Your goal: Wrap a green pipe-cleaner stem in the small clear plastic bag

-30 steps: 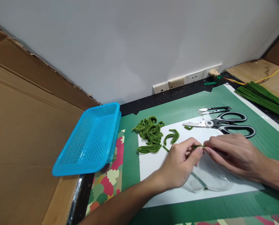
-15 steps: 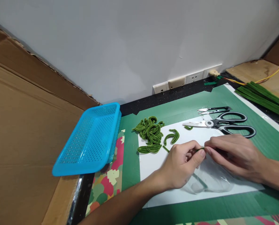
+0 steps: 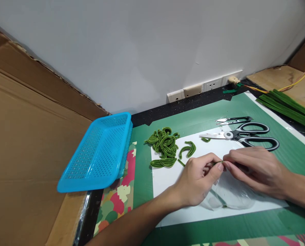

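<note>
My left hand (image 3: 199,177) and my right hand (image 3: 257,169) meet fingertip to fingertip over a white sheet (image 3: 167,208). Between them they pinch a short green pipe cleaner (image 3: 221,162), mostly covered by the fingers. Under the hands lies a clear plastic bag (image 3: 234,196) with a green strip visible through it. To the left is a pile of bent green pipe cleaner pieces (image 3: 165,141). A few curved pieces (image 3: 189,149) rest apart from the pile. Beyond the right hand lie scissors (image 3: 229,135) with black and grey handles, and small thread snips (image 3: 234,120) behind them.
A blue plastic basket (image 3: 98,157) stands at the left, beside a cardboard wall (image 3: 31,147). Long green pipe cleaners (image 3: 288,106) lie at the right edge, near yellow and red wires (image 3: 298,82). Wall sockets (image 3: 193,90) line the back. A green mat (image 3: 188,119) covers the table.
Both hands keep their pinch at nearly the same spot, with only a very slight shift of the fingertips. Everything else stays in place.
</note>
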Demonstrator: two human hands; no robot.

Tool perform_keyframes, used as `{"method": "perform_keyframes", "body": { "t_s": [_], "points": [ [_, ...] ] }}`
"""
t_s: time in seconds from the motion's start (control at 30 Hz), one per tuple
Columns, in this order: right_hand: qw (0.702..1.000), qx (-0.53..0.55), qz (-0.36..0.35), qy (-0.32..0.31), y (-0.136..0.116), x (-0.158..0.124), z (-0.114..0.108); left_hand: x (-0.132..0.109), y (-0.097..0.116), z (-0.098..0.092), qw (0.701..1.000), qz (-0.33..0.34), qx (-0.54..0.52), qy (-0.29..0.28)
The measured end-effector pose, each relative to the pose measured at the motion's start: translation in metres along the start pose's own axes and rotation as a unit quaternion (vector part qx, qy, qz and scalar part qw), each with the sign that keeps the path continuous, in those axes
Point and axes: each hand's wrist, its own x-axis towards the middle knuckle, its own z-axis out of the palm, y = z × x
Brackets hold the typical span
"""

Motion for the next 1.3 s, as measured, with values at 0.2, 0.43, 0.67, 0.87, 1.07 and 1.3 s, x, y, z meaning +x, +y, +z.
{"method": "perform_keyframes", "body": {
  "t_s": [0.2,0.43,0.67,0.87,1.07,1.3],
  "points": [
    [1.0,-0.003,0.001,0.004,0.0007,-0.001,0.0003,0.0002,0.0002,0.0001,1.0,0.001,0.008,0.003],
    [1.0,0.002,0.0,-0.001,0.0016,-0.0019,0.0001,0.0003,-0.0016,0.0002,1.0,0.002,0.005,0.002],
    [1.0,0.006,0.005,-0.012,0.0016,-0.0016,0.0005,0.0001,-0.0015,0.0001,1.0,-0.001,0.009,0.003],
    [1.0,0.015,0.01,-0.025,0.0032,-0.0022,0.0012,0.0001,-0.0034,0.0006,1.0,0.0,0.007,0.004],
    [0.997,0.028,0.023,-0.062,0.0045,-0.0032,0.0009,0.0005,-0.0043,0.0007,1.0,-0.009,0.017,0.01],
    [0.997,0.02,0.014,-0.072,0.0037,-0.0012,-0.0018,-0.0001,-0.0044,0.0001,1.0,-0.01,0.021,0.007]
  ]
}}
